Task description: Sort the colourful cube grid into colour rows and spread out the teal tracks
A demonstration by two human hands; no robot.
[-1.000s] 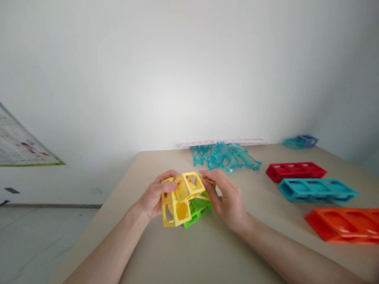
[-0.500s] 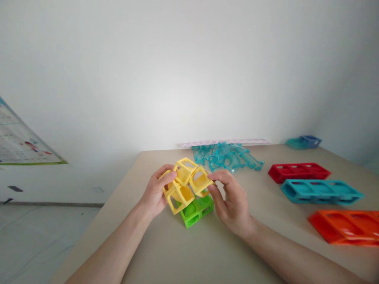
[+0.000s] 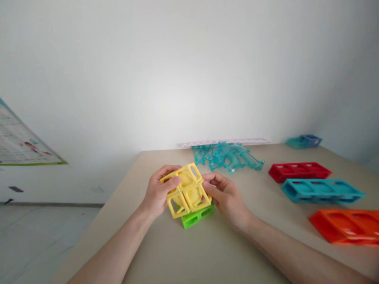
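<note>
Both my hands grip a yellow plastic frame block (image 3: pixel 186 190) made of joined open cubes, held just above the beige table (image 3: pixel 207 252). My left hand (image 3: pixel 158 193) clasps its left side, thumb on top. Fingers of my right hand (image 3: pixel 225 195) are curled against its right side. A green frame block (image 3: pixel 194 217) lies on the table directly beneath the yellow one, partly hidden by it.
Several clear teal curved pieces (image 3: pixel 227 157) are piled at the table's far edge. To the right lie a red frame block (image 3: pixel 299 171), a teal one (image 3: pixel 321 190) and an orange one (image 3: pixel 346 225). A small blue and teal piece (image 3: pixel 304 141) sits far right. The table's left edge drops to the floor.
The yellow block has been turned and folded in my hands from a spread, tilted shape into a flatter compact square, and lowered closer onto the green block.
</note>
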